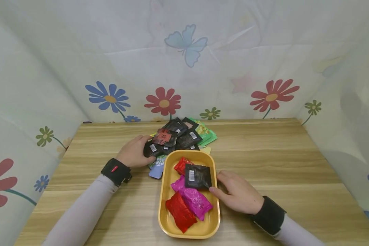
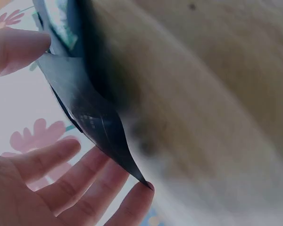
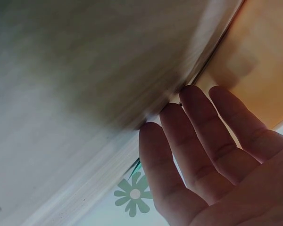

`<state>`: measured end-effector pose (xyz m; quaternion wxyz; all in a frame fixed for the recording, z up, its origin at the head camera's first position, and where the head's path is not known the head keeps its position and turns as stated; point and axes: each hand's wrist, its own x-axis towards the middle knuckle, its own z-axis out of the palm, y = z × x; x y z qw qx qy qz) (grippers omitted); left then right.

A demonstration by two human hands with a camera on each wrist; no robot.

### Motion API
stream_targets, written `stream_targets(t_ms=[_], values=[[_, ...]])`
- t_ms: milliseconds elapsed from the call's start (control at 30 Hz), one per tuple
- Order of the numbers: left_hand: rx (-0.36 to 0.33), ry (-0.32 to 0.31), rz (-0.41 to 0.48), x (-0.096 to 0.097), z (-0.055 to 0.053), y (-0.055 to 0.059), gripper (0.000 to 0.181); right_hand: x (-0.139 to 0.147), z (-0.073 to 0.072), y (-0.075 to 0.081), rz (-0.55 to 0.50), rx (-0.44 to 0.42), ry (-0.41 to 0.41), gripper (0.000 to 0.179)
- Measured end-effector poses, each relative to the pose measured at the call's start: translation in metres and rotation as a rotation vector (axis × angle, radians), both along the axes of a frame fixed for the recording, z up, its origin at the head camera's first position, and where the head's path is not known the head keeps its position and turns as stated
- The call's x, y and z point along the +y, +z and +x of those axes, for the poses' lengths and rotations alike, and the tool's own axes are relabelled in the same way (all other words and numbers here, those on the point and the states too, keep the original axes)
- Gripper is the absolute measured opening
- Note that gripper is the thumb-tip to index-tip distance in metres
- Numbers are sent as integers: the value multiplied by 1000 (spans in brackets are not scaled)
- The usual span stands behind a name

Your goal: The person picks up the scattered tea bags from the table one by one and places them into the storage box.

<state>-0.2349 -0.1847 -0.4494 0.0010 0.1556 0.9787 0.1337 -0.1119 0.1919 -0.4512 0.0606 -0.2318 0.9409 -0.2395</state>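
Note:
My left hand [image 1: 136, 152] lies at the left side of a pile of packets. Its thumb and spread fingers frame the edge of a flat black packet [image 2: 92, 106], and one fingertip touches the packet's corner. In the head view a black packet with a dark red front [image 1: 164, 137] tops the pile. My right hand [image 1: 238, 191] rests against the right side of a yellow tray [image 1: 189, 235], thumb over the rim, fingers straight along the outer wall. Inside the tray are a black packet [image 1: 198, 176], pink wrapped pieces [image 1: 198, 201] and red wrapped pieces [image 1: 180, 212].
Green packets [image 1: 207, 133] stick out at the back right of the pile, and a light blue packet [image 1: 156, 171] lies between the left hand and the tray. Everything stands on a wood-grain table [image 1: 273, 150], with a flower-printed cloth [image 1: 227, 68] behind and at both sides.

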Motion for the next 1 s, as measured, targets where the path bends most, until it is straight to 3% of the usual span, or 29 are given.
stream_targets(t_ms=[400,633,867,1000], values=[[113,-64,37,-2,26,37,91,0,-6,3,-30,-16,37,52],[160,-193,50,23,51,60,90,6,-15,10,-110,-100,72,48],[148,-318,37,55,77,68,89,8,-18,13,-101,-137,73,47],[158,-388,29,71,87,74,87,8,-18,13,-105,-140,63,46]])
